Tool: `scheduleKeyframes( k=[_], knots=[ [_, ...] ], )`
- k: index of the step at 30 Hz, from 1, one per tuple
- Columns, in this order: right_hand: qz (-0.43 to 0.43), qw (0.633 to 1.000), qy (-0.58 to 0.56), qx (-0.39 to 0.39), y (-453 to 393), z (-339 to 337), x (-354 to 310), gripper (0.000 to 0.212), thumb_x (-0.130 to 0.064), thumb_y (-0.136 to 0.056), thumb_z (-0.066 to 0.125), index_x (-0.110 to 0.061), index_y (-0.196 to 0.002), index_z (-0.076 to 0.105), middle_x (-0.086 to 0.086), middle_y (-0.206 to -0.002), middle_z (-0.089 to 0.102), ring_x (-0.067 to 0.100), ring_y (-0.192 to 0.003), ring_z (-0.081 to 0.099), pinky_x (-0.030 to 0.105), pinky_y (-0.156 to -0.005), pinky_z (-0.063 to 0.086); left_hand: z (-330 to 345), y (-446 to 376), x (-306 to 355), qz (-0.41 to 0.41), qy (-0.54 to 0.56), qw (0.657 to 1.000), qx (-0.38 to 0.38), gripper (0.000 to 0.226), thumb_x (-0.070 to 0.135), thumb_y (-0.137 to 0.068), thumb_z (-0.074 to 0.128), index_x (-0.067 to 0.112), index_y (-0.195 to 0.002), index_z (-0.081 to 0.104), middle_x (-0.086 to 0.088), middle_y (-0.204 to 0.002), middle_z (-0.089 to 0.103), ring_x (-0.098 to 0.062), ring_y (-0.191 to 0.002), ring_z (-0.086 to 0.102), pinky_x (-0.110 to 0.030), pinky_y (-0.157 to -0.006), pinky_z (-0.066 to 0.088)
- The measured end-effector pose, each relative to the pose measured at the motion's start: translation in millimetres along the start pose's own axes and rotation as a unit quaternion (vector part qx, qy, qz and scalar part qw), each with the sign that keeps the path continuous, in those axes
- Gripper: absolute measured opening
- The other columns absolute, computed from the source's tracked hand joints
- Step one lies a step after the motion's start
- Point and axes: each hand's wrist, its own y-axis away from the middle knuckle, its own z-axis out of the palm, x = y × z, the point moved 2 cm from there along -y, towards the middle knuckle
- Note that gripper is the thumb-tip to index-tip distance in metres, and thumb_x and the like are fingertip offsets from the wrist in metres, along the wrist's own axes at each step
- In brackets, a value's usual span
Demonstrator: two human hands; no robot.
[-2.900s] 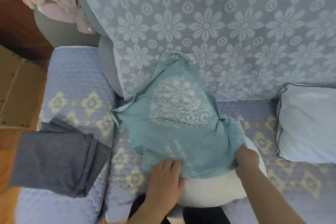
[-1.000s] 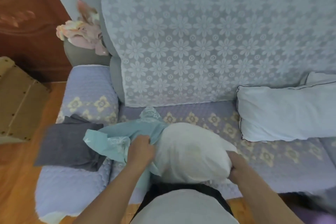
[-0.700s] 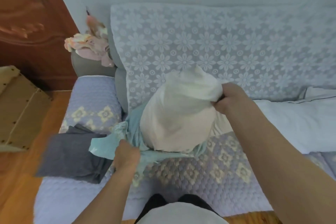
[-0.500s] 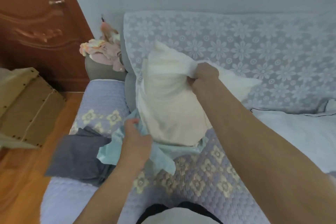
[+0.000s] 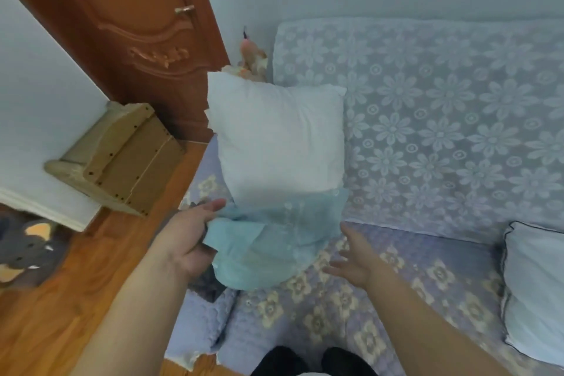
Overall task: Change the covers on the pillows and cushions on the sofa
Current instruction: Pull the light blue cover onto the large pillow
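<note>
Item: white cushion insert, square, bare over its upper part, upright at the sofa's left end in front of the backrest; its lower edge sits inside the teal cover.

Item: teal cover, bunched and hanging around the insert's bottom, above the quilted lilac seat.

Your left hand: clamped on the cover's left edge, thumb on top and fingers curled beneath the cloth.

Your right hand: fingers spread and relaxed, holding nothing, just beside the cover's right edge above the seat; contact with the cloth cannot be told.

Item: dark grey folded cloth, on the left armrest, mostly hidden behind your left hand and the cover.

Item: pale blue pillow with dark piping, lying at the right end of the seat, well apart from both hands.

Item: lace floral throw, draped over the backrest.

Surroundings: wooden door and a pale wooden rack to the left, on wood flooring
</note>
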Motion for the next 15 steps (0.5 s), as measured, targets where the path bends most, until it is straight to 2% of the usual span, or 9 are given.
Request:
scheduleKeyframes(
  k=[4,7,8,9,10,11,12,13,15],
  knots=[
    [0.059,0.978,-0.193,-0.050,-30,23,9,0.063,-0.042,-0.090,0.071,-0.008,-0.138,0.049,0.016,-0.138,0.051,0.042,-0.125,0.053,0.060,-0.105,0.044,-35,7,5,0.017,-0.011,0.999,0.034,0.036,-0.008,-0.101,0.039,0.006,-0.126,0.061,-0.020,-0.107,0.075,-0.033,-0.088,0.075,-0.040,-0.060,0.064],
    [-0.018,0.983,-0.178,0.052,-33,10,13,0.039,-0.030,-0.096,0.065,-0.015,-0.131,0.060,0.000,-0.123,0.069,0.019,-0.114,0.064,0.032,-0.098,0.052,-64,6,12,0.032,-0.003,0.998,0.053,0.029,-0.008,-0.101,0.041,0.009,-0.115,0.061,-0.021,-0.106,0.073,-0.030,-0.083,0.073,-0.039,-0.056,0.063],
    [-0.087,0.983,-0.147,0.061,-19,4,1,0.038,-0.037,-0.093,0.068,-0.019,-0.126,0.062,-0.014,-0.109,0.073,0.005,-0.099,0.068,0.020,-0.085,0.054,-71,5,12,0.036,-0.004,0.998,0.056,0.027,-0.008,-0.101,0.042,0.010,-0.110,0.060,-0.019,-0.100,0.072,-0.029,-0.077,0.072,-0.037,-0.055,0.062],
    [-0.128,0.980,-0.134,0.066,-6,2,-17,0.048,-0.057,-0.083,0.071,-0.022,-0.114,0.064,-0.024,-0.091,0.072,-0.002,-0.084,0.067,0.013,-0.072,0.054,-75,5,12,0.040,-0.010,0.998,0.056,0.025,-0.008,-0.100,0.044,0.011,-0.105,0.060,-0.018,-0.094,0.072,-0.028,-0.073,0.070,-0.036,-0.053,0.061],
    [-0.183,0.976,-0.116,0.030,7,-3,-41,0.069,-0.081,-0.064,0.066,-0.023,-0.103,0.064,-0.026,-0.080,0.069,-0.003,-0.076,0.065,0.011,-0.065,0.052,-78,3,11,0.045,-0.018,0.997,0.056,0.024,-0.008,-0.099,0.047,0.011,-0.101,0.060,-0.018,-0.090,0.072,-0.027,-0.070,0.068,-0.034,-0.052,0.061],
    [-0.219,0.968,-0.120,0.002,30,-2,-67,0.077,-0.091,-0.056,0.058,-0.024,-0.095,0.063,-0.021,-0.076,0.067,0.000,-0.073,0.064,0.014,-0.067,0.053,-77,3,11,0.052,-0.036,0.997,0.055,0.022,-0.008,-0.098,0.050,0.011,-0.099,0.060,-0.018,-0.088,0.070,-0.027,-0.069,0.066,-0.034,-0.052,0.060],
    [-0.252,0.955,-0.149,-0.049,66,9,-91,0.064,-0.085,-0.069,0.057,-0.025,-0.091,0.063,-0.017,-0.076,0.065,0.002,-0.074,0.063,0.018,-0.070,0.053,-75,0,13,0.064,-0.065,0.994,0.053,0.019,-0.007,-0.098,0.052,0.009,-0.098,0.061,-0.019,-0.090,0.069,-0.027,-0.068,0.064,-0.034,-0.054,0.060],
    [-0.341,0.926,-0.162,-0.019,90,12,-114,0.040,-0.065,-0.090,0.056,-0.025,-0.092,0.062,-0.013,-0.081,0.064,0.006,-0.076,0.065,0.024,-0.072,0.055,-71,-2,18,0.078,-0.095,0.991,0.050,0.017,-0.006,-0.099,0.053,0.008,-0.098,0.063,-0.021,-0.094,0.068,-0.027,-0.069,0.064,-0.035,-0.058,0.060],
    [-0.380,0.912,-0.150,0.037,134,23,-148,0.018,-0.029,-0.101,0.056,-0.015,-0.092,0.063,-0.002,-0.084,0.064,0.011,-0.075,0.065,0.027,-0.067,0.056,-55,-6,37,0.122,-0.130,0.983,0.039,0.016,-0.003,-0.101,0.052,0.007,-0.100,0.064,-0.022,-0.097,0.065,-0.026,-0.068,0.063,-0.037,-0.064,0.058]
  ],
)
